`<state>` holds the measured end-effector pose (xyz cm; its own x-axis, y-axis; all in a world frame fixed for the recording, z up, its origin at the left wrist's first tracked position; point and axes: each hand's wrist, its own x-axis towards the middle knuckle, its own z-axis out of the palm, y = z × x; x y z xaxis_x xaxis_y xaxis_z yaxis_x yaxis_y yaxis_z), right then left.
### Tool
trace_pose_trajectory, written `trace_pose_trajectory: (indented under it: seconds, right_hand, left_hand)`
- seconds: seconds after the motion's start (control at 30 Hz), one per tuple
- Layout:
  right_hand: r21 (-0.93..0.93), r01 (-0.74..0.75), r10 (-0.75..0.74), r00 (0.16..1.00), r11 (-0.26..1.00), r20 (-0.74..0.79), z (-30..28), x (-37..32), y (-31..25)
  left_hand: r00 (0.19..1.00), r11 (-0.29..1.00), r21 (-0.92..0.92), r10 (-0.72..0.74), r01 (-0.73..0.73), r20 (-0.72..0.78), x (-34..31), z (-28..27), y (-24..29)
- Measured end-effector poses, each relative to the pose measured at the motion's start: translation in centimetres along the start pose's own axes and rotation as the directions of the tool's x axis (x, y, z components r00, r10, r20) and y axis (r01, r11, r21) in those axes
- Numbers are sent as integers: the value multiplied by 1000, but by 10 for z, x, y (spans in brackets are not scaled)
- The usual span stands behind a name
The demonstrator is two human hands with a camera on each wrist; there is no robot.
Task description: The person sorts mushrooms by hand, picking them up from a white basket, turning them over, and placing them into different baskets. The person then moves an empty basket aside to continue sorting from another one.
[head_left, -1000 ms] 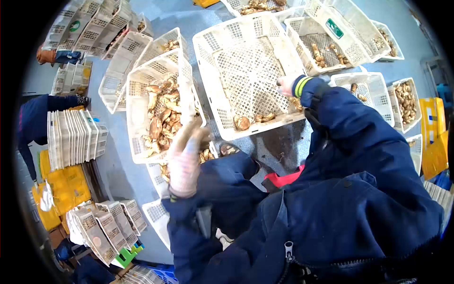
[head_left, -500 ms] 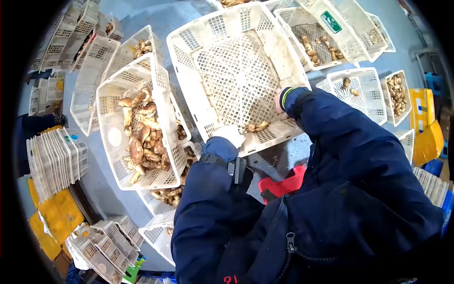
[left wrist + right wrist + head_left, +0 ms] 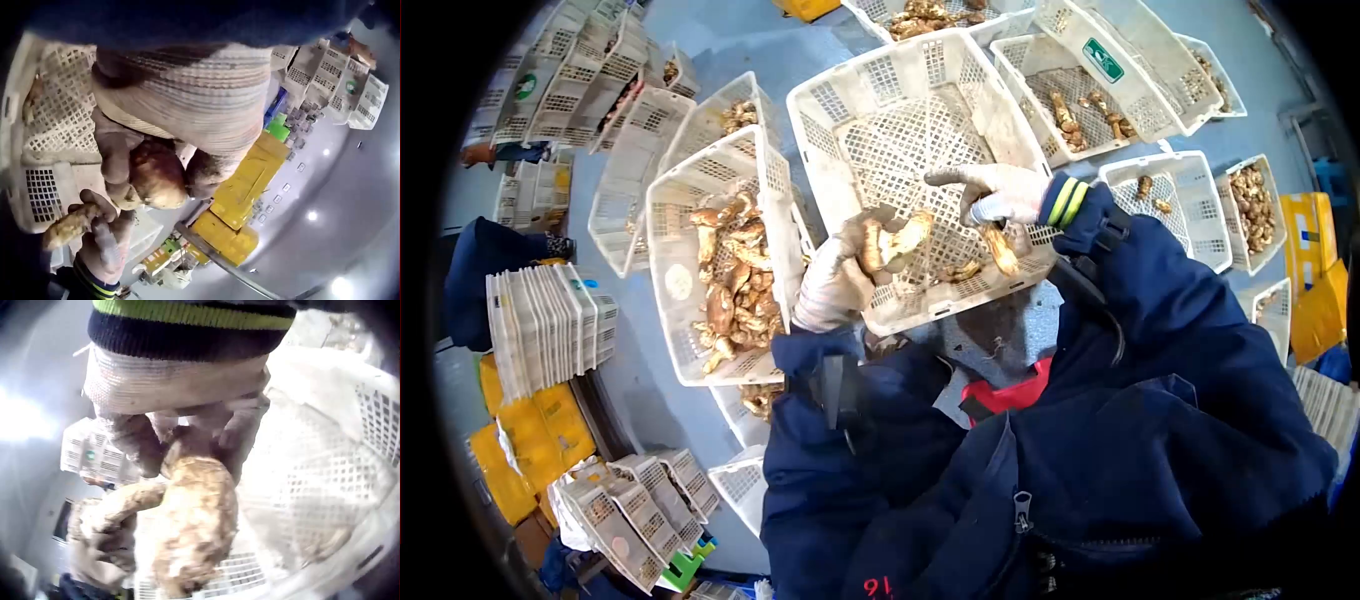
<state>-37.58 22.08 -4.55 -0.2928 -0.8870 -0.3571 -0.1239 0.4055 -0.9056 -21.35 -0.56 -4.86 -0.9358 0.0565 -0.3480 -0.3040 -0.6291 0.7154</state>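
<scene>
Both gloved hands are over the large white mesh crate. My left hand grips a brown-capped mushroom with a pale stem above the crate's near left side. Its round cap shows between fingers and thumb in the left wrist view. With my right hand I hold another mushroom, its thick stem pointing away from the palm in the right wrist view. The right index finger stretches toward the left hand. A smaller mushroom lies on the crate floor near the front edge.
A crate of many mushrooms stands close on the left. At the right are a crate with a few mushrooms, a smaller crate and a fuller one. Something red lies in front of me.
My left hand came from the left-hand crate to the large crate's front corner, then rose with a mushroom in its grip. The right hand lifted from the crate's right side with another mushroom.
</scene>
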Motion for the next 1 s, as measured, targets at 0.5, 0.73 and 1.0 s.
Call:
trace_pose_trajectory:
  seconds: [0.5,0.73,1.0]
  right_hand:
    - [494,288,-206,955,820,-214,97,-99,-51]
    - [-140,431,-428,700,891,-572,112,-129,-106]
    - [-730,260,-681,636,632,-363,136,-144,-116]
  left_hand:
    - [990,925,-359,140,-126,15,-88,61,-36]
    - [950,858,-410,301,-309,-85,-107,113,-76]
    - [884,820,-332,433,-467,-175,-118,123,-67]
